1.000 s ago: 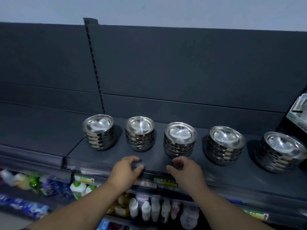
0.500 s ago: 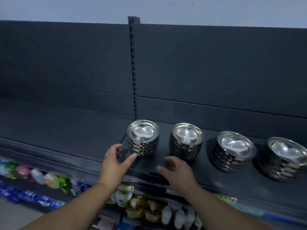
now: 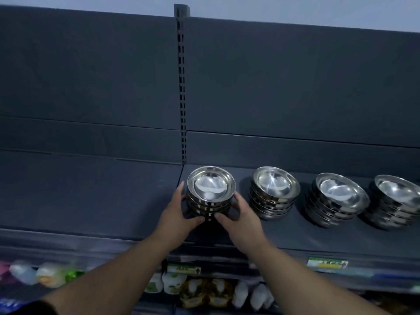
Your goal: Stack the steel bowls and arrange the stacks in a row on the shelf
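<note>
While both hands cup the leftmost bowl stack (image 3: 211,193), left hand (image 3: 179,214), right hand (image 3: 241,218), dark shelf (image 3: 91,196)

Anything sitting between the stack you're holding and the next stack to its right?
Only the right hand, wrapped round the held stack. Past its fingers, bare dark shelf runs to the next stack. Head view.

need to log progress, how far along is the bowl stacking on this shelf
Done: four stacks of steel bowls sit in a row on the dark shelf, including the second stack, third stack and fourth stack, cut by the frame edge. In hand: the left hand and right hand clasp the leftmost stack. Left: likely only positioning that stack; no loose bowls are visible.
</note>
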Available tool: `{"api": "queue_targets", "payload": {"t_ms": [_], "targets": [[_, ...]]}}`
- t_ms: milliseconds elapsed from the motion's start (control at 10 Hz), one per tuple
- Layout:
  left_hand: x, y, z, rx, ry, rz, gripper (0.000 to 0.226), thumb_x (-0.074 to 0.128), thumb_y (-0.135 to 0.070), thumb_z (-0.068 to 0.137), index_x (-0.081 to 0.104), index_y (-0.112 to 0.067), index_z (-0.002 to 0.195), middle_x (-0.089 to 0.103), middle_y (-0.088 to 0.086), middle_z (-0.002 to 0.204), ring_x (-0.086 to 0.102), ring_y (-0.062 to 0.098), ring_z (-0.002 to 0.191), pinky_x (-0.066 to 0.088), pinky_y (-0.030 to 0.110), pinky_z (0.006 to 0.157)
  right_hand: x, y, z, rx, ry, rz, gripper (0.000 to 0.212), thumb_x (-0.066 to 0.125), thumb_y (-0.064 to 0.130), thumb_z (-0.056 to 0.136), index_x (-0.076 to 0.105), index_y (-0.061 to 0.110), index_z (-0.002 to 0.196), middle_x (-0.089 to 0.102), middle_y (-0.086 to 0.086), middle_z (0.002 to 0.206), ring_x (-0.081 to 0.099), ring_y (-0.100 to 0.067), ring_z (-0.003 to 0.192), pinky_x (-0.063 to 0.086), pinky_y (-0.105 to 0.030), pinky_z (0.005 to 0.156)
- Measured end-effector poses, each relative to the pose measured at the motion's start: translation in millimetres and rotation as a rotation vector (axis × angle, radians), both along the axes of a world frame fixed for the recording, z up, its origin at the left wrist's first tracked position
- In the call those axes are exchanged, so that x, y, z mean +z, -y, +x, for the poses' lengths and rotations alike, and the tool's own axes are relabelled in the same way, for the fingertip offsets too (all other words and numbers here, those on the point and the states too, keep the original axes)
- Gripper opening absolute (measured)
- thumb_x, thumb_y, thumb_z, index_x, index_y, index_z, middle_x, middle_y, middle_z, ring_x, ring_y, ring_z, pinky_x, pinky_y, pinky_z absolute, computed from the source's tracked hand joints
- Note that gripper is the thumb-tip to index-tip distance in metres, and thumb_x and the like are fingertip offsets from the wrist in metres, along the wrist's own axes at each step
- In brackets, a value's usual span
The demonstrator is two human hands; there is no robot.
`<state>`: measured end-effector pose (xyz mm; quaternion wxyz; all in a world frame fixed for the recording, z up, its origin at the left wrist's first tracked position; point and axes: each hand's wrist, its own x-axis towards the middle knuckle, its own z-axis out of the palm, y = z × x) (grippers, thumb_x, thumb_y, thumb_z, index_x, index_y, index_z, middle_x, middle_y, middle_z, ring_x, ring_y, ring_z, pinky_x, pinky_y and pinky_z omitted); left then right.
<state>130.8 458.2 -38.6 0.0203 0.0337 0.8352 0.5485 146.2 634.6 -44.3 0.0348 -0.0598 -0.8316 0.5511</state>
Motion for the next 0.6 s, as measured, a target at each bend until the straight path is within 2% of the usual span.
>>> {"api": "queue_targets", "payload": {"t_ms": [100,200,300,400,500,600], "targets": [[0.3,4.4,-8.9,-0.023,-0.016,0.018,0.095,0.079,-0.004,0.075,0.024,-0.035,0.147,0.047,-0.031,0.112,0.047,-0.021,0.095,0.040,-0.003,0.073,-1.3,7.1,-3.8,-0.017,0.001,0.022,0.074,0.075,0.021,0.083,0.037,0.033,0.145,0.051,0.032,0.102,0.050,0.000,0.115,0.035,-0.013,0.092],[-2.0,6.0,-16.4,-0.028,-0.025,0.023,0.093,0.078,-0.001,0.075,0.027,-0.037,0.144,0.046,-0.035,0.107,0.048,-0.020,0.097,0.037,-0.007,0.069,-5.3,11.8,-8.6,-0.031,0.008,0.003,0.077,0.076,0.020,0.082,0.035,0.032,0.146,0.056,0.027,0.106,0.054,-0.003,0.119,0.040,-0.017,0.098],[-6.8,6.6,-19.5,-0.033,-0.034,0.015,0.095,0.079,-0.004,0.075,0.025,-0.037,0.146,0.050,-0.027,0.114,0.053,-0.009,0.106,0.037,-0.001,0.079,-9.7,11.3,-11.2,-0.034,0.024,-0.036,0.080,0.076,0.018,0.081,0.034,0.033,0.147,0.056,0.033,0.101,0.058,-0.004,0.117,0.044,-0.029,0.107],[-7.8,6.5,-19.6,-0.050,-0.024,-0.007,0.096,0.079,-0.009,0.076,0.021,-0.037,0.148,0.049,-0.019,0.125,0.048,0.001,0.118,0.038,0.017,0.094,-6.5,8.9,-7.9,0.003,0.053,-0.030,0.085,0.077,0.020,0.080,0.029,0.036,0.149,0.054,0.035,0.101,0.058,-0.006,0.119,0.045,-0.035,0.107],[-8.6,7.4,-18.6,-0.015,0.032,-0.052,0.098,0.079,-0.018,0.078,0.016,-0.027,0.153,0.044,-0.013,0.135,0.045,0.005,0.124,0.036,0.022,0.100,-0.6,4.1,-2.4,0.013,0.056,0.050,0.080,0.075,0.022,0.082,0.031,0.030,0.148,0.052,0.028,0.112,0.054,-0.006,0.121,0.041,-0.023,0.104],[-14.2,10.2,-11.7,0.053,0.084,-0.134,0.101,0.080,-0.031,0.076,0.015,-0.017,0.153,0.036,0.002,0.152,0.041,0.020,0.136,0.036,0.036,0.111,13.6,1.2,11.9,0.031,0.103,0.247,0.069,0.072,0.032,0.084,0.040,0.023,0.144,0.054,0.003,0.136,0.051,-0.017,0.125,0.041,-0.025,0.102]]}}
